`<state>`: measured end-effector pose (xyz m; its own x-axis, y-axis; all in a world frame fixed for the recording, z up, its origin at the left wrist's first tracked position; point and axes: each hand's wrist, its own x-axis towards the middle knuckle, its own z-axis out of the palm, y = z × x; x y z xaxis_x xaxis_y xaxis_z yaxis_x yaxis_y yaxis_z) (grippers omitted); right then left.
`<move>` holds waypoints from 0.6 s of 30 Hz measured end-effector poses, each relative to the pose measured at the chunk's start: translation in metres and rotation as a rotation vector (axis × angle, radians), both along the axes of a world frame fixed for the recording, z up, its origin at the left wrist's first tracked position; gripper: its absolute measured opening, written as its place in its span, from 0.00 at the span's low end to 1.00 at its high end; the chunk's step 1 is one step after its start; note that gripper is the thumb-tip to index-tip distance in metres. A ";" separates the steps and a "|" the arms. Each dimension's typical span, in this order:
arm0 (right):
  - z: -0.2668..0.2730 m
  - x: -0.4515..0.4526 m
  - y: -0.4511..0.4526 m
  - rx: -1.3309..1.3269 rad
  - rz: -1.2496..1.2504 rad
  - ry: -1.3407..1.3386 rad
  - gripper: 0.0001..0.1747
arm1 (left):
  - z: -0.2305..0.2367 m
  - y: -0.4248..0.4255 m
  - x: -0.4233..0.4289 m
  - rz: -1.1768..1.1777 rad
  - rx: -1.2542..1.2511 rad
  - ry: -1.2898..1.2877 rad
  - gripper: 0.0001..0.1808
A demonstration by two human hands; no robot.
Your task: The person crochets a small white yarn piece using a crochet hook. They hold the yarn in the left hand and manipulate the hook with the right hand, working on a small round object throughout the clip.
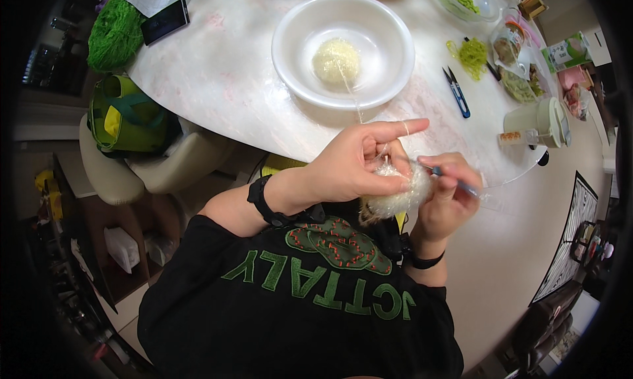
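Note:
My left hand [358, 164] pinches a rounded piece of whitish, fuzzy crochet work [403, 193], with a brown edge at its lower left. A pale strand runs over the raised index finger. In my right hand [450, 191] is a crochet hook [457, 182] with a bluish handle; its tip is at the piece, blurred and partly hidden by fingers. Beyond my hands, a white plastic basin [282, 77] stands on the table and holds a ball of pale yellow yarn [336, 61]. From the ball a strand leads over the basin's rim towards my left hand.
Blue thread snips [458, 93] lie right of the basin, near tangled yellow-green yarn [472, 57]. A lidded cup [536, 122] stands near the table's right edge [519, 169]. At the left are a phone [165, 22], green yarn [116, 35] and a green bag [131, 117] on a chair.

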<state>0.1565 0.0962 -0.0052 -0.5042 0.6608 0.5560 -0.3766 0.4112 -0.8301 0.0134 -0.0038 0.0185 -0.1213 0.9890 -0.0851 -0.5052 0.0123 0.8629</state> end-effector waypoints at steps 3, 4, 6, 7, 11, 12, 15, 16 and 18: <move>0.003 0.000 0.002 0.850 -0.320 -0.138 0.08 | 0.000 0.002 0.004 0.041 0.023 -0.023 0.39; 0.002 -0.001 0.000 0.866 -0.330 -0.117 0.12 | -0.001 0.002 0.004 0.025 0.024 -0.046 0.38; -0.001 -0.005 0.001 0.527 -0.144 -0.049 0.10 | -0.002 0.003 0.003 -0.030 -0.012 -0.076 0.37; -0.002 -0.005 0.001 0.324 -0.077 -0.017 0.09 | -0.003 0.004 0.003 -0.016 -0.031 -0.093 0.36; -0.012 -0.006 -0.003 -0.458 0.120 0.070 0.10 | -0.009 0.005 0.000 0.013 -0.068 -0.121 0.33; -0.014 -0.005 -0.002 -0.472 0.115 0.052 0.11 | -0.010 0.006 -0.004 -0.005 -0.071 -0.124 0.32; -0.016 -0.004 0.005 -0.448 0.147 0.051 0.11 | -0.013 0.004 -0.009 -0.018 -0.085 -0.145 0.29; -0.016 -0.004 0.007 -0.430 0.189 0.086 0.11 | -0.014 0.004 -0.010 -0.017 -0.089 -0.148 0.28; -0.015 -0.004 0.010 -0.466 0.261 0.132 0.10 | -0.016 0.004 -0.012 -0.010 -0.098 -0.157 0.27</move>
